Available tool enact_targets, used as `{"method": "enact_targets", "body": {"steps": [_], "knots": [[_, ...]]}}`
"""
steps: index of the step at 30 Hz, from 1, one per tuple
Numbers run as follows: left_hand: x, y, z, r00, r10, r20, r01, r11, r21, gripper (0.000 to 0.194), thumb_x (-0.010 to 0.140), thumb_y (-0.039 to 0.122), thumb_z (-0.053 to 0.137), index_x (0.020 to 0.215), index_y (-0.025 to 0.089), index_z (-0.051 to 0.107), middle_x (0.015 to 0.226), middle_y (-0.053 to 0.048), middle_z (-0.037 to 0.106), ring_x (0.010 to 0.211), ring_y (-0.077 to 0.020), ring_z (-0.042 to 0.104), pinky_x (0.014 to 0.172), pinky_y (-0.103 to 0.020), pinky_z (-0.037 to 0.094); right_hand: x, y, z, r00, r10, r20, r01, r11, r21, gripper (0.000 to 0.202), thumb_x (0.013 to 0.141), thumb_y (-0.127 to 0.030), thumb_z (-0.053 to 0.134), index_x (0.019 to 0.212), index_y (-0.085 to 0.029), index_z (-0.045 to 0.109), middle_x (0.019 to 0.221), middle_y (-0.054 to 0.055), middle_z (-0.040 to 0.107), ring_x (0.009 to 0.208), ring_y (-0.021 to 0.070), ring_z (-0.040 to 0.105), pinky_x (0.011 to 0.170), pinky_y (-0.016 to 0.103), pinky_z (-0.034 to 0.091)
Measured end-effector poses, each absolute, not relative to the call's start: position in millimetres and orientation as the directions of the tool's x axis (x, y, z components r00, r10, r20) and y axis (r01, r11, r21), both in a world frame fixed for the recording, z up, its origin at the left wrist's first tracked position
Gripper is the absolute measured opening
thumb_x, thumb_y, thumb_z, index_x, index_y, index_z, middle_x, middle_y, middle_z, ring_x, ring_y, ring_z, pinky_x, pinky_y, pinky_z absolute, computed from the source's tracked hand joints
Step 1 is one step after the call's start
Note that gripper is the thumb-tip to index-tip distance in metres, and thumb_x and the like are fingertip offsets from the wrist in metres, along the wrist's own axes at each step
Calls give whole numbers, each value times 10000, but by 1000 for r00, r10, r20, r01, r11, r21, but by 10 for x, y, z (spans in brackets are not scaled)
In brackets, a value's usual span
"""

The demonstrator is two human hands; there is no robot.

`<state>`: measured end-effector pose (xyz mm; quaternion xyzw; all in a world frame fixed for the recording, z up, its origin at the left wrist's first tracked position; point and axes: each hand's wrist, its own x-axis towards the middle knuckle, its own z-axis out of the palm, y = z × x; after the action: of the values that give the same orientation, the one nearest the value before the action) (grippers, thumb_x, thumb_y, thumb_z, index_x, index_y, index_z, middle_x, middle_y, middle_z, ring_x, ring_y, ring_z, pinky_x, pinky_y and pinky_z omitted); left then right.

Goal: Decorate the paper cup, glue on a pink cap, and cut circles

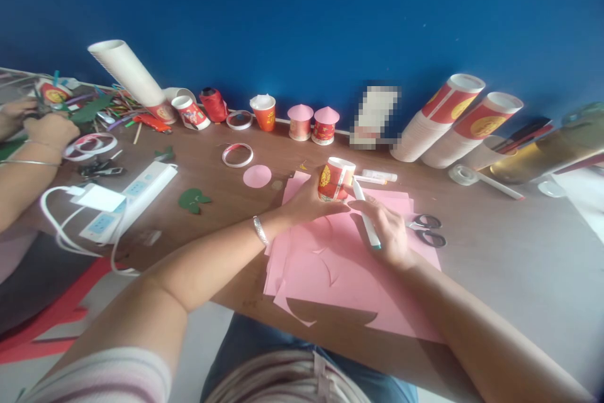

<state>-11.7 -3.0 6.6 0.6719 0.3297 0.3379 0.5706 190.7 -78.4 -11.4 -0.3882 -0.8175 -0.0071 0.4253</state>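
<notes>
A red paper cup (333, 180) with a gold pattern is held in my left hand (309, 198), above the pink paper sheets (344, 271). My right hand (385, 230) grips a white marker (365, 214) with its tip at the cup's right side. The marker's teal end points down toward me. Just behind the cup lie a white cap-like tube and another pen (379, 175). Scissors (428, 230) with dark handles rest at the right edge of the pink sheets. Thin cut strips of pink paper lie on top of the stack.
Two cups with pink cone roofs (325, 126), an orange cup (263, 115) and tape rolls (237, 155) stand toward the wall. Tilted stacks of paper cups (436, 115) lean at the back right. A power strip (129, 198) and another person's hands (51, 132) are on the left.
</notes>
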Motion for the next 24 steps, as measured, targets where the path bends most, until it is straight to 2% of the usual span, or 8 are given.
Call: {"method": "enact_targets", "body": {"steps": [2, 5, 9, 14, 19, 21, 24], "knots": [[-127, -31, 73, 573, 816, 68, 33, -106, 994, 726, 735, 473, 898, 1289, 215, 506, 1192, -104, 692, 1131, -278, 682, 982, -437, 557, 1902, -782, -103, -337, 613, 715, 653, 699, -291, 365, 988, -115, 593, 1331, -235, 562, 1281, 158, 745, 1106, 265, 765, 824, 383, 660], [-141, -32, 85, 613, 787, 70, -77, -29, 997, 660, 828, 453, 821, 1341, 228, 471, 1344, -119, 643, 1263, -290, 642, 1065, -460, 537, 1901, -776, -99, -317, 624, 714, 675, 677, -293, 361, 994, -128, 584, 1336, -237, 554, 1327, 160, 727, 1151, 265, 752, 873, 386, 656], [-130, -29, 92, 624, 776, 95, -199, 40, 979, 570, 852, 404, 801, 1317, 248, 510, 1339, -89, 650, 1294, -292, 631, 1107, -496, 529, 1908, -768, -118, -253, 670, 698, 727, 608, -320, 340, 1000, -158, 580, 1328, -243, 555, 1350, 149, 719, 1186, 265, 740, 901, 379, 653], [-93, -26, 71, 593, 798, 106, -145, -23, 989, 593, 769, 342, 880, 1259, 233, 564, 1203, -79, 717, 1158, -271, 692, 1057, -486, 543, 1888, -763, -113, -248, 674, 696, 733, 600, -321, 382, 992, -182, 603, 1360, -246, 526, 1391, 146, 697, 1236, 275, 717, 910, 387, 660], [-81, -37, 72, 571, 818, 72, -114, -8, 993, 634, 725, 349, 908, 1255, 204, 591, 1172, -111, 737, 1066, -259, 718, 965, -446, 579, 1850, -759, -140, -233, 690, 686, 739, 584, -337, 456, 986, -212, 636, 1415, -251, 486, 1394, 147, 691, 1238, 298, 713, 901, 425, 672], [-83, -37, 94, 580, 811, 77, -82, -36, 996, 617, 724, 368, 910, 1241, 197, 620, 1160, -115, 743, 1078, -268, 714, 973, -446, 577, 1843, -754, -163, -224, 700, 678, 748, 569, -341, 489, 984, -227, 646, 1439, -244, 468, 1419, 160, 670, 1264, 308, 697, 902, 434, 674], [-92, -37, 133, 622, 776, 100, -80, -64, 995, 640, 738, 374, 903, 1289, 210, 620, 1263, -129, 721, 1189, -296, 686, 1016, -453, 564, 1844, -748, -186, -230, 698, 678, 753, 569, -331, 514, 985, -228, 648, 1458, -234, 446, 1443, 175, 646, 1298, 309, 674, 911, 432, 671]]}}
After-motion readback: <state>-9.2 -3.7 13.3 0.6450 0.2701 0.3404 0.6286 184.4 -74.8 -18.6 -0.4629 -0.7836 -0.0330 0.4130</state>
